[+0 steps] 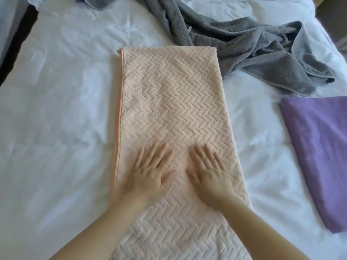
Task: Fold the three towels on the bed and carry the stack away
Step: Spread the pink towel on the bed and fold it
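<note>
Three towels lie on the white bed [56, 109]. The peach towel [169, 102] is the one in the middle, and it is the best thing to tell places by. It is folded into a long strip with a zigzag pattern. It runs from the near edge of the bed up toward the far side. A thin orange trim runs down its left edge.

Both hands rest flat on the near part of the peach towel, side by side but not touching. The left hand [148, 173] is wide open with its fingers spread, palm down. It looks blurry. It holds nothing. The right hand [210, 171] is wide open too, fingers spread, palm down on the cloth. It holds nothing either.

The grey towel [253, 49] is past the far right corner of the peach towel. It is all crumpled in a heap, and one bit of it touches that corner. The purple towel [319, 152] lies to the right of the peach towel, well apart from it. It is folded flat, and part of it runs out of the picture.
</note>
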A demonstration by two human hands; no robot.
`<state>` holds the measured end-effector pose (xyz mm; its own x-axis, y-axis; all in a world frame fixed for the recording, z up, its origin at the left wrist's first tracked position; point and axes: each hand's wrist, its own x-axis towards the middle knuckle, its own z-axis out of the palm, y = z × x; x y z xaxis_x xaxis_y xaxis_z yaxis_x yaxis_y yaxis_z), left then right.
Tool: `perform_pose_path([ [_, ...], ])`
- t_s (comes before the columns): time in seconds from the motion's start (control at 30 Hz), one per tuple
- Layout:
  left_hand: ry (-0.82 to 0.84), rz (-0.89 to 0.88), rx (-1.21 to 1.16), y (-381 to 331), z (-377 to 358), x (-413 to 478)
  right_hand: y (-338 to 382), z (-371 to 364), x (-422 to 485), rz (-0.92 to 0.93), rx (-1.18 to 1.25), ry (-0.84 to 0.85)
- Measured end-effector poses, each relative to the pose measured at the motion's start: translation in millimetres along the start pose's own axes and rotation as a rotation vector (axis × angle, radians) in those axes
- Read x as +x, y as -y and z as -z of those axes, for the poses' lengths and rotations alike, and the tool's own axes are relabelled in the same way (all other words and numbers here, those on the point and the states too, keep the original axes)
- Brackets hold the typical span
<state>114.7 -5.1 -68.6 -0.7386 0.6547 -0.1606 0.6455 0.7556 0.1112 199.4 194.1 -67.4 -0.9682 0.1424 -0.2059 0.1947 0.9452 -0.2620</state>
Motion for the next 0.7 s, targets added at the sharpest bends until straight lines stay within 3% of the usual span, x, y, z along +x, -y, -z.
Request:
perform_pose_path([
  [0.07, 0.041, 0.021, 0.026, 1.1, -10.2, -35.1, -6.5, -9.0, -26.3, 0.01, -0.031, 0.012],
  [0.27, -0.035, 0.255, 0.054, 3.0, -17.1, -103.3, -44.1, -10.7, -91.4, -0.232, 0.022, -0.029],
  [0.4, -0.039, 0.008, 0.06, -34.9, -29.9, -154.1, -26.3, -29.0, -148.9, 0.054, -0.082, -0.001],
  [0.57, -0.017, 0.048, 0.144, -16.5, -57.2, -215.1, -66.0, -47.1, -201.9, 0.055, -0.131, 0.031],
  [0.7, -0.032, 0.018, 0.181, -13.0, -60.2, -234.9, -77.4, -46.8, -214.6, 0.169, -0.252, 0.043],
])
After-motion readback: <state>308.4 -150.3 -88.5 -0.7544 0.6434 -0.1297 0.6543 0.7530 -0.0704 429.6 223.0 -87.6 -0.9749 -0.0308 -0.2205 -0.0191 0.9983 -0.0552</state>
